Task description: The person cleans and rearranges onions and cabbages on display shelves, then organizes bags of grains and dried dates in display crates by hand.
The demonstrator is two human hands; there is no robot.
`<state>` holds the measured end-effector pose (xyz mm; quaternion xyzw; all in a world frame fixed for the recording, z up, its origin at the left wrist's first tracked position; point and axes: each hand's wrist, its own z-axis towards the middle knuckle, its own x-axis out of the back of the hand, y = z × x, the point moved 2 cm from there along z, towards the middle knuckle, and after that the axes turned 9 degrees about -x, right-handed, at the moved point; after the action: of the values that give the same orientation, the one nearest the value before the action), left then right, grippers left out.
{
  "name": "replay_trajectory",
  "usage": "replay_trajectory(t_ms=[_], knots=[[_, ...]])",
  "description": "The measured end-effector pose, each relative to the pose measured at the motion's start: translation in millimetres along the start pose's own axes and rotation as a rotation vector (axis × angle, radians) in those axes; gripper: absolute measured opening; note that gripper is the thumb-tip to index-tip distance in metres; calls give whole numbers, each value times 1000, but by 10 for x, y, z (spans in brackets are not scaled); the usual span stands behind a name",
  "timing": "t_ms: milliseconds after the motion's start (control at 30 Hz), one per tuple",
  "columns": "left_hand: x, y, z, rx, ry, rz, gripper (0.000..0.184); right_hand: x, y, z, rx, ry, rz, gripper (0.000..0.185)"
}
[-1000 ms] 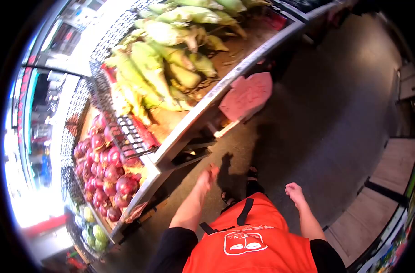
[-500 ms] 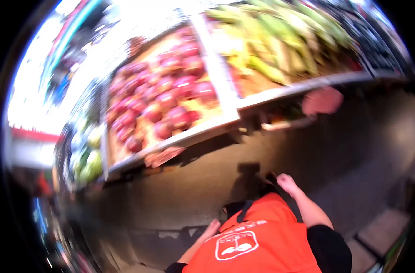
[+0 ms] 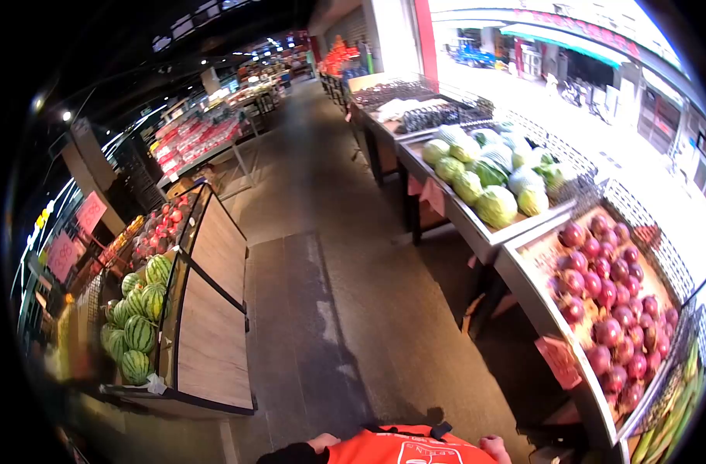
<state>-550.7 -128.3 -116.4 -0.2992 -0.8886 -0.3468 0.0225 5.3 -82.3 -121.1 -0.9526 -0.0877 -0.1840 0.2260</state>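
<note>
At the bottom edge, my left hand (image 3: 322, 442) is beside the orange-red apron (image 3: 415, 446), and its fingers are too small and partly hidden to make out. On the apron's other side, my right hand (image 3: 494, 445) shows with its fingers curled in and nothing visible in them. Neither hand touches the produce. Nearest on the right is a tilted bin of red onions (image 3: 608, 332), with a pink sign (image 3: 558, 361) on its front edge. Green cabbages (image 3: 496, 206) fill the bin beyond it.
Watermelons (image 3: 139, 334) lie in a wood-panelled stand (image 3: 210, 336) on the left, with red fruit (image 3: 161, 229) behind. A grey floor aisle (image 3: 330, 255) runs between the stands towards packaged goods (image 3: 194, 143). Leafy stalks (image 3: 674, 410) show at the lower right.
The view has swung left and up along the aisle. Onions now sit at the right, and the corn has left view. Both hands appear lower, at the bottom edge.
</note>
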Motion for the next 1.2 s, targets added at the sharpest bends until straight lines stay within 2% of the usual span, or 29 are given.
replay_trajectory(t_ms=[133, 233, 300, 467, 533, 633, 733, 800, 933, 1033, 1067, 1167, 1200], knots=[[173, 478, 162, 259, 295, -232, 15, 74, -942, 90, 12, -20, 83, 17], [210, 604, 645, 114, 423, -598, 9, -72, -1600, 196, 88, -54, 63, 16], [297, 826, 978, 0, 443, -675, 12, -258, -2014, 317, 141, -110, -13, 17], [895, 1495, 1440, -105, 435, -586, 19, -867, -2933, 1099, 306, -180, -412, 25], [1231, 1692, 1445, -40, 491, -580, 19, -1052, -3476, 1105, 370, -167, -562, 27], [1675, 1933, 1370, 19, 561, -549, 18, -1247, -4154, 1301, 465, -274, -481, 23], [2001, 1950, 1407, 38, 637, -593, 17, -1346, -4735, 1453, 411, -290, -443, 24], [2100, 1966, 1425, 82, 685, -668, 17, -1455, -4979, 1676, 451, -254, -468, 24], [2158, 1792, 1619, 7, 665, -625, 18, -1534, -5398, 1854, 459, -275, -526, 27], [2310, 1701, 1853, 51, 622, -527, 16, -1637, -5635, 1941, 443, -279, -521, 28], [2402, 1685, 1943, 73, 609, -504, 16, -1669, -5733, 1950, 393, -272, -567, 28], [2902, 1691, 2248, 111, 582, -452, 14, -1837, -5965, 2175, 434, -257, -691, 29], [3141, 1711, 2347, 107, 582, -442, 14, -1909, -6001, 2342, 418, -311, -658, 32]])
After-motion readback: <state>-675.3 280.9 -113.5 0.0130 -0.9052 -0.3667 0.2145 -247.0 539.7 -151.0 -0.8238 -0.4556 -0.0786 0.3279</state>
